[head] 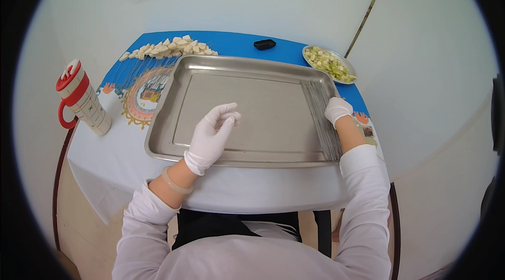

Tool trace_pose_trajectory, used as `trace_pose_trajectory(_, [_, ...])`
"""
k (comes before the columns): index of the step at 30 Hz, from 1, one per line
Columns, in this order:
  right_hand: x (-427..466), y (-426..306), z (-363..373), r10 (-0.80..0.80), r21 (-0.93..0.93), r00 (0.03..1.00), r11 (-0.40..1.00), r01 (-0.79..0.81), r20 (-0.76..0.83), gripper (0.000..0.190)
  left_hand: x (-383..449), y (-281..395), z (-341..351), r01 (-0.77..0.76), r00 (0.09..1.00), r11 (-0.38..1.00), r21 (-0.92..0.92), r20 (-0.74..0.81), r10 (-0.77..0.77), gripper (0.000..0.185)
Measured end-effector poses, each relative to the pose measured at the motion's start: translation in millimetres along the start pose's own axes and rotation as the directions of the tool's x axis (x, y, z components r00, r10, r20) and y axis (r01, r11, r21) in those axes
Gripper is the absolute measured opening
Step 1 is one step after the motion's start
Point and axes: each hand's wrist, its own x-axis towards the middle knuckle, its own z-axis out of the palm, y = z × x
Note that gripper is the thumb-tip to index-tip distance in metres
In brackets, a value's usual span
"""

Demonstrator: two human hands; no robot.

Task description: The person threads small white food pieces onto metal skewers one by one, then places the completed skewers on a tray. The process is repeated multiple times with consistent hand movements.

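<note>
A wide, shallow stainless steel tray (244, 114) lies before me on the table. Along its right side rests a bundle of long, thin grey metal skewers (321, 120). My left hand (215, 132), in a white glove, hovers over the tray's left half. Its thumb and fingers are curled together, and whatever may be between them is too small to make out. Also gloved, my right hand (338, 111) is curled up at the tray's right rim, beside the skewers. Its fingertips are turned away, so I cannot see whether it holds anything.
Pale chunks of food on thin skewers (173, 48) are lined up at the back left. A plate of chopped green-and-white vegetables (329, 65) stands back right. Between them sits a small black container (264, 44). A red-lidded tumbler (85, 98) stands on the left; a wall rises behind.
</note>
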Motion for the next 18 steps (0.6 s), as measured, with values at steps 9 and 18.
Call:
trace_pose_trajectory(9, [-19.2,-43.4,1.0,-0.172,0.072,0.985,0.983,0.170,0.026,0.029,-1.6,-0.1,0.8,-0.012,1.000,0.999,0.049,0.005,0.012,0.034])
trace_pose_trajectory(18, [-13.1,-44.0,5.1,-0.128,0.085,0.990,0.989,0.124,0.052,0.030,-5.8,7.9,3.3,-0.011,1.000,0.996,0.086,-0.005,0.012,0.033])
